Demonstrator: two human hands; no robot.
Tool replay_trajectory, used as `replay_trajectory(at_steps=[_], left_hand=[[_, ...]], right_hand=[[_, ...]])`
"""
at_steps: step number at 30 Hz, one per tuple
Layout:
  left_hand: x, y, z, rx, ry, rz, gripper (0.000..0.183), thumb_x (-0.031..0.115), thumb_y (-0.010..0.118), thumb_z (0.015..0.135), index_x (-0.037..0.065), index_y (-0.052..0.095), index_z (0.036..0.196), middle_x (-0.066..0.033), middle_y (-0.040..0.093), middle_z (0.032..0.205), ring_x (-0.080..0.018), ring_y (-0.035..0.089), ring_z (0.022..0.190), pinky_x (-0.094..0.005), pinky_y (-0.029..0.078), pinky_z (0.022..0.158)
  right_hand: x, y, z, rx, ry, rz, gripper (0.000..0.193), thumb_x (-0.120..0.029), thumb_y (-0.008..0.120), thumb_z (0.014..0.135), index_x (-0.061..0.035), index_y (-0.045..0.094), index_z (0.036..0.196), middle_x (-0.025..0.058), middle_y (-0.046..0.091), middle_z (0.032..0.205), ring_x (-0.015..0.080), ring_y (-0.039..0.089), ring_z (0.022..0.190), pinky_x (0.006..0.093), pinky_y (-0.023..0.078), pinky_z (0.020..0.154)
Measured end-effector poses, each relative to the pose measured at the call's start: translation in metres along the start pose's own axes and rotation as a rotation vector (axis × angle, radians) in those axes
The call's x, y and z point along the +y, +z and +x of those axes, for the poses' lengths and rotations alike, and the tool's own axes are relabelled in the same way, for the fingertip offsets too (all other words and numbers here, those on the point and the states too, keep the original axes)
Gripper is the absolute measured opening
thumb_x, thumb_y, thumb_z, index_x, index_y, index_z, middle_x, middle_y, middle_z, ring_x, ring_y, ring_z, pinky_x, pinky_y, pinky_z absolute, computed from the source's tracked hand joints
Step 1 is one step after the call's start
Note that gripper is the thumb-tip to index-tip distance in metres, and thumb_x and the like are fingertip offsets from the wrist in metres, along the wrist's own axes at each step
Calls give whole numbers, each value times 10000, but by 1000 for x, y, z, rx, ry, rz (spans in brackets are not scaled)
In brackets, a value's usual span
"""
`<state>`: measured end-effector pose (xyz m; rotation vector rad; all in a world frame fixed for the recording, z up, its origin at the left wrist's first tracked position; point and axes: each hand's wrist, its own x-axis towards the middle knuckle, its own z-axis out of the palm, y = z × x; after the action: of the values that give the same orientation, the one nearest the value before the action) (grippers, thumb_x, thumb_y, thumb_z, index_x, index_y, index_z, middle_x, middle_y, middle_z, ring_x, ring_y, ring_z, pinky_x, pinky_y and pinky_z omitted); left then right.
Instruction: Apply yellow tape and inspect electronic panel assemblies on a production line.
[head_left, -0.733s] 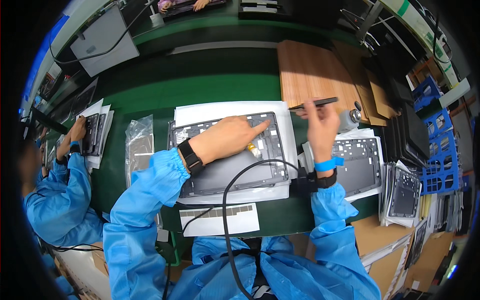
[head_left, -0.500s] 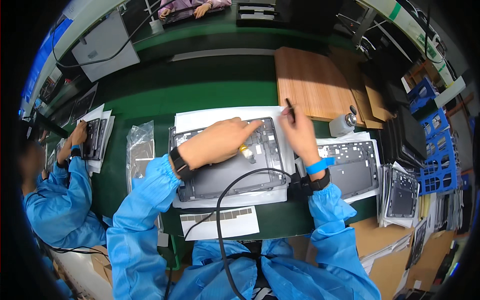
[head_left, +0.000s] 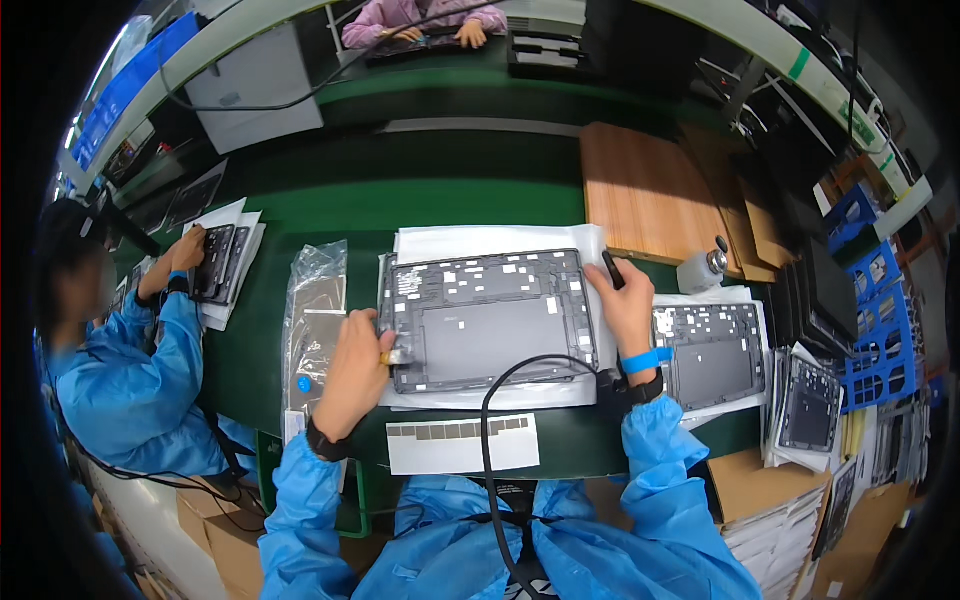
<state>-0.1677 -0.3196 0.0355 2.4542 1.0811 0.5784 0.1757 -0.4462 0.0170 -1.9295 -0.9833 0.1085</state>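
A dark grey, tablet-like frame (head_left: 490,340) dotted with small white patches lies on white sheets (head_left: 500,240) in front of me. My left hand (head_left: 350,375) is closed at its left edge, round a small yellow tool with a pale tip (head_left: 400,357) whose exact kind I cannot make out. By the upper right edge, my right hand (head_left: 627,308) grips a slim black pen-like tool (head_left: 612,268), its end pointing up and away. A similar frame (head_left: 708,355) rests on sheets to the right, partly behind my right wrist. A black cable (head_left: 487,430) curves across the near side.
A white card with grey-brown squares (head_left: 460,458) lies near the table's front edge. Clear plastic bags (head_left: 315,330) are at the left, a wooden board (head_left: 650,190) and dispenser bottle (head_left: 700,271) at the right. Co-workers sit at the left (head_left: 130,350) and across the table (head_left: 425,18).
My left hand has moved left with the yellow tool, from over the frame to its left edge, uncovering the frame. My right hand has moved lower, still holding the black tool. The view has shifted.
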Motion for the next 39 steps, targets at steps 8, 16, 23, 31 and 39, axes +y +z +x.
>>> replay_trajectory(at_steps=[8,16,23,31,39], left_hand=[[10,16,8,189,110,133,191,55,528,926,-67,497,1070,-199,493,999,-371,493,936,-440,423,810],[15,26,18,223,135,82,157,66,555,922,-65,493,982,-202,488,951,-384,475,910,-460,407,798],[3,18,46,263,-17,-468,569,380,401,1040,-34,304,1419,-233,428,1385,-367,403,1302,-382,309,1101],[22,-36,84,-281,-326,-1580,491,426,407,1041,24,525,1297,-68,604,1244,-140,569,1137,-324,456,982],[-45,-21,239,6,-329,-1044,284,238,484,999,-14,606,950,-33,617,792,-134,574,655,-328,479,617]], right_hand=[[-3,5,-8,245,25,184,336,-291,593,969,32,654,900,79,521,599,142,421,571,309,391,544],[-8,-10,-25,-84,56,237,362,-267,699,895,62,636,1032,79,684,839,111,601,753,289,489,689],[-46,-17,-24,-54,96,728,310,-198,614,960,67,593,1121,67,666,940,98,577,833,248,469,728],[-21,10,36,-44,212,518,355,-249,665,917,58,612,1088,82,675,949,112,615,781,257,485,658],[-40,11,68,-94,153,688,415,-338,540,993,67,582,1072,106,653,912,160,601,602,282,459,582]])
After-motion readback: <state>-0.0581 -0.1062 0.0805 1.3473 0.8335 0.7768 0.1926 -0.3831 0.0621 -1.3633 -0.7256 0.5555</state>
